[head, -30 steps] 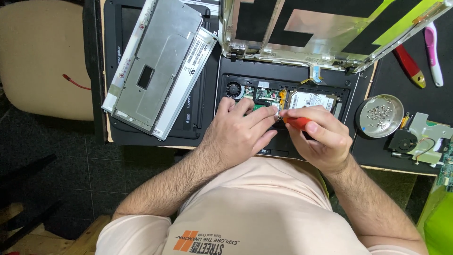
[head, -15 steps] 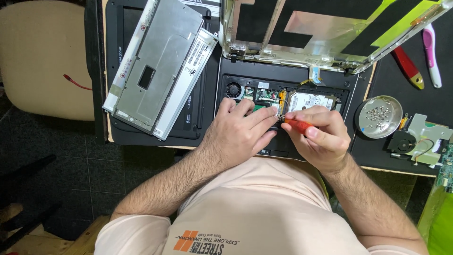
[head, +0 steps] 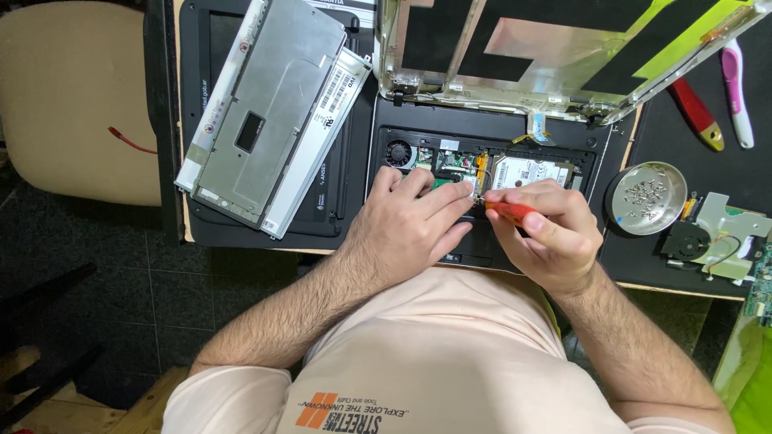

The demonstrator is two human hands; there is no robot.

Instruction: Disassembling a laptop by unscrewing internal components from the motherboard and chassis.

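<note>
An opened black laptop base (head: 406, 133) lies on the desk before me, with a small fan (head: 397, 153), a green circuit board (head: 455, 161) and a silver hard drive (head: 527, 171) exposed. My left hand (head: 406, 229) rests flat on the base, its fingertips touching the board near the drive. My right hand (head: 551, 233) grips a red-handled screwdriver (head: 508, 210), whose tip points left at the spot by my left fingertips. The tip itself is hidden between the fingers.
A bare lid shell (head: 555, 56) with black and yellow-green patches stands behind the base. A silver metal panel (head: 269, 112) lies on a black laptop at the left. At right sit a round metal dish of screws (head: 646, 198), a loose fan assembly (head: 708, 237), a red tool (head: 696, 115) and a pink-white tool (head: 736, 92).
Both hands stay at the same spot on the base; the right hand with the screwdriver has shifted only slightly.
</note>
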